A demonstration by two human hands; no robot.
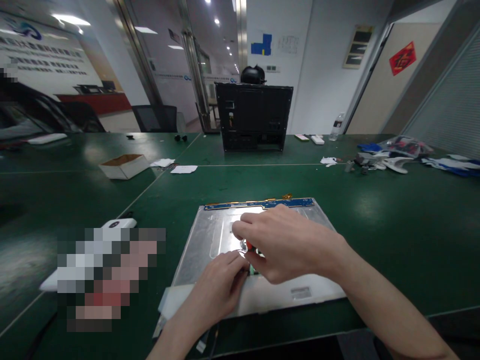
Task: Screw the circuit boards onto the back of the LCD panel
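Note:
A flat, silvery display panel (pixel 195 250) lies face down on the green table in front of me, with a long blue circuit board strip (pixel 258 203) along its far edge. My right hand (pixel 279 242) is over the panel's middle, fingers closed around a small orange-red tool (pixel 249 245) mostly hidden by the hand. Close beside it, my left hand (pixel 225 277) rests on the panel with curled fingertips at a small green board (pixel 252 270). Whatever those fingertips pinch is hidden. A whitish sheet (pixel 178 298) covers the panel's near left corner.
A black monitor housing (pixel 255 117) stands upright farther back. Left of the panel are a white device (pixel 118 224) and a blurred-out item. An open cardboard box (pixel 125 166) sits back left; plastic bags (pixel 407 146) and small parts lie back right, near a bottle (pixel 337 127).

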